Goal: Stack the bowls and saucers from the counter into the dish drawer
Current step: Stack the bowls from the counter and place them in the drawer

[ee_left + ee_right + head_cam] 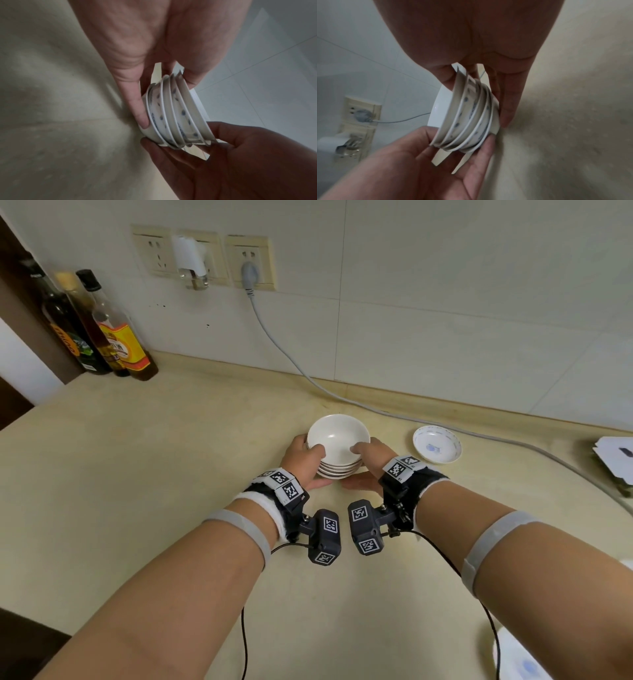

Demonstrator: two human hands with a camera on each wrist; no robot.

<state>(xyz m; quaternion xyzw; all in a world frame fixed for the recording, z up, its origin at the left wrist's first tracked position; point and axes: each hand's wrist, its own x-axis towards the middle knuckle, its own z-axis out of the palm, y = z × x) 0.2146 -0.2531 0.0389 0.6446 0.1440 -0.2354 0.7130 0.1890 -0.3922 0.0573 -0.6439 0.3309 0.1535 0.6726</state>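
Observation:
A stack of several small white saucers (338, 446), some with blue marks on their sides, is in the middle of the beige counter (171, 474). My left hand (317, 467) grips its left side and my right hand (363, 465) grips its right side. Each thumb lies on the top rim. In the left wrist view, fingers (140, 108) lie under the stack (173, 115). In the right wrist view, fingers (508, 102) do the same under the stack (471, 117). One more saucer (436, 444) with a blue motif lies alone to the right. No drawer is in view.
Three bottles (102, 337) stand at the back left by the wall. A grey cable (291, 354) runs from a wall socket along the counter's back edge. A cardboard box (613, 460) sits at the right edge. Another white dish (517, 659) shows at the bottom right.

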